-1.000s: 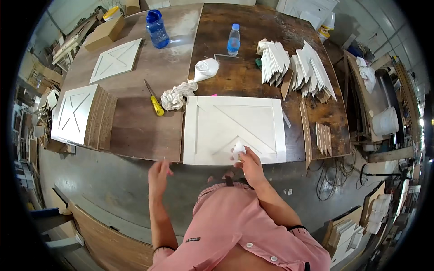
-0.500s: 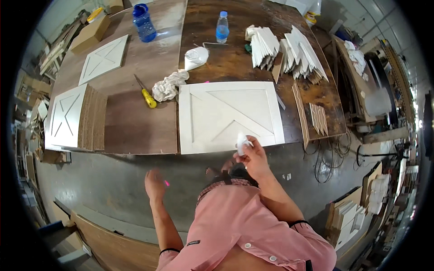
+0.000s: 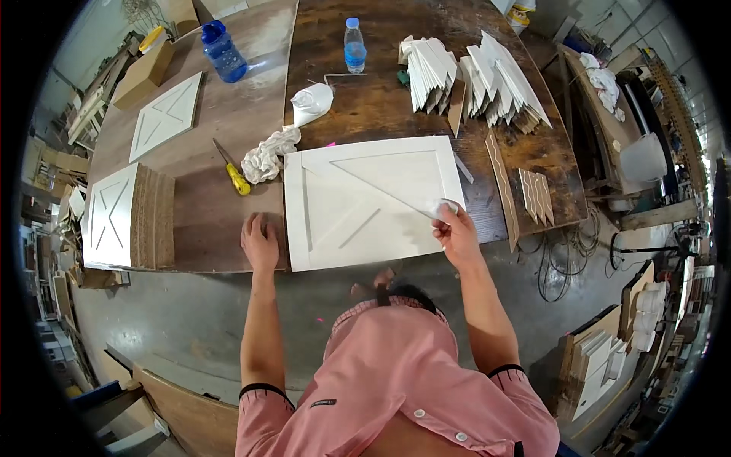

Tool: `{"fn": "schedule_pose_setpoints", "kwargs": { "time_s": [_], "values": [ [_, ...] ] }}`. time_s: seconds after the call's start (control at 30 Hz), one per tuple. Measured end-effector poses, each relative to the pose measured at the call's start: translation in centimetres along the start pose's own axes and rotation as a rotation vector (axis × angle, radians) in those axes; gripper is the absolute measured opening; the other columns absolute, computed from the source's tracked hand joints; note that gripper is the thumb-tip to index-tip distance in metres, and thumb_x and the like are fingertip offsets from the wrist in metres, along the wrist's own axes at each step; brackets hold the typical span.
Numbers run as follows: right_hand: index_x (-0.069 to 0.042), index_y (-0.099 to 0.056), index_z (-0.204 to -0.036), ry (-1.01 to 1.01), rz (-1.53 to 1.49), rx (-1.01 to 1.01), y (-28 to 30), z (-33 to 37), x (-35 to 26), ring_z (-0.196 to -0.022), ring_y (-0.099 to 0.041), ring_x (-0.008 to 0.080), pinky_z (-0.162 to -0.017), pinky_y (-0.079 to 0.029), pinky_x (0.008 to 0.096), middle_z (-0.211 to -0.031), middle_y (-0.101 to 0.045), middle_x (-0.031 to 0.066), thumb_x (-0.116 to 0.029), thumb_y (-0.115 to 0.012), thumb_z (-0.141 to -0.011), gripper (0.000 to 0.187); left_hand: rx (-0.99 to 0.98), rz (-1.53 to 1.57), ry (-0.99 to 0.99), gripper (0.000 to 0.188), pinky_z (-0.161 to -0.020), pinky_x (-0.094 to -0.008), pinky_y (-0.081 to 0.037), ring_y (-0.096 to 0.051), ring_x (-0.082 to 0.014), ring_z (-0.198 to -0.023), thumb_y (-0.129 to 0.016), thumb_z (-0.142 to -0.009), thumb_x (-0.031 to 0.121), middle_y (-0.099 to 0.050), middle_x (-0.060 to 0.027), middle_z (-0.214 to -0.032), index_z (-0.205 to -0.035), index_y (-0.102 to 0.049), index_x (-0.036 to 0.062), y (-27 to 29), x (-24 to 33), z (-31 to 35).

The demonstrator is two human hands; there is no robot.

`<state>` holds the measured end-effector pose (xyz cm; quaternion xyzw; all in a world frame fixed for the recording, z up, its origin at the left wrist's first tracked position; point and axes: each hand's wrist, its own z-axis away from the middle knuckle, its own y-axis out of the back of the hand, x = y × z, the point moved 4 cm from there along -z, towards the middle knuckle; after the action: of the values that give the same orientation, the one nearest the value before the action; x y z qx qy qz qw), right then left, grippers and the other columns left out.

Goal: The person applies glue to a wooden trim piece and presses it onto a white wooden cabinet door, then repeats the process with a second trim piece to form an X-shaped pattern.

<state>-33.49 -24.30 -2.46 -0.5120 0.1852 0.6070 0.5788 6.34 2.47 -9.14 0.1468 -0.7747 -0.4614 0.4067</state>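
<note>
A white panel (image 3: 358,179) with grooved diagonal lines lies flat at the near edge of the table. Over its right part, my right hand (image 3: 457,234) pinches a small white wad (image 3: 442,208), cloth or tissue, at the panel's surface. My left hand (image 3: 260,242) rests on the brown tabletop just left of the panel, fingers stretched out and holding nothing. Beyond that hand are a yellow-handled screwdriver (image 3: 237,180) and a crumpled white rag (image 3: 268,155). A white bag-like bundle (image 3: 312,103) sits past the panel's far edge.
A stack of grooved panels (image 3: 114,217) stands at the left, another panel (image 3: 166,116) behind it. Farther back are a blue jug (image 3: 223,55) and a water bottle (image 3: 354,49). White strips (image 3: 430,72) are piled at the far right, wavy-edged pieces (image 3: 536,196) nearer.
My left hand has risen from beside my body onto the table. My right hand has moved rightward over the panel with the white wad. The view has shifted slightly.
</note>
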Motion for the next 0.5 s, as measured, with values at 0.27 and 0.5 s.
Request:
{"fn": "schedule_pose_setpoints", "kwargs": {
  "time_s": [0.27,0.5],
  "values": [
    [-0.001,-0.069,-0.125,-0.011,0.347,-0.077,-2.6,-6.1,-0.4,-0.080,-0.072,0.0155,-0.068,-0.055,0.0284,-0.096,-0.071,0.0074,-0.026,-0.077,-0.097,0.038,0.043,-0.234,-0.001,0.041,-0.122,-0.0513,-0.033,-0.048,-0.0354,-0.144,-0.060,-0.103,0.024,-0.058,-0.0129,-0.151,-0.142,-0.063,0.0112,-0.2,1.3,0.3],
    [-0.001,-0.070,-0.118,0.009,0.621,-0.070,-3.9,-7.5,-0.4,-0.079,-0.073,0.0112,-0.059,-0.053,0.0244,-0.096,-0.074,0.0056,-0.019,-0.074,-0.101,0.025,0.068,-0.218,0.095,0.038,-0.120,-0.0482,-0.036,-0.050,-0.0328,-0.142,-0.062,-0.102,0.023,-0.061,-0.0098,-0.149,-0.138,-0.066,0.0118,0.2,2.0,0.4]
  ]
}}
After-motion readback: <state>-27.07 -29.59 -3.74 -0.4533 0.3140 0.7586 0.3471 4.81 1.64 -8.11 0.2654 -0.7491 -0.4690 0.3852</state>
